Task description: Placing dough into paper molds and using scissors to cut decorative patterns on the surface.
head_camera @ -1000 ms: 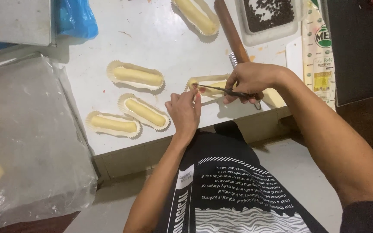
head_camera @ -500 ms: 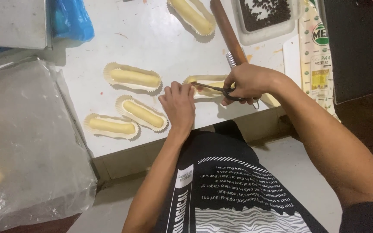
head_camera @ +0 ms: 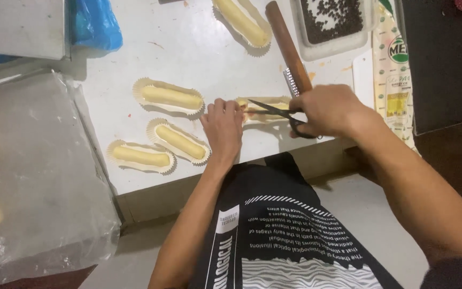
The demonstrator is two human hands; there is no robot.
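Lying pale yellow in its frilled paper case, dough log [head_camera: 266,108] under scissors [head_camera: 279,111]

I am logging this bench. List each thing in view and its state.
Left hand: pressed flat on the bread being cut.
Right hand: grip closed on the scissors.
Scissors: blades open over the bread.
Bread in paper liner: partly hidden by the hands.
Clear tub of dark chips: uncovered.
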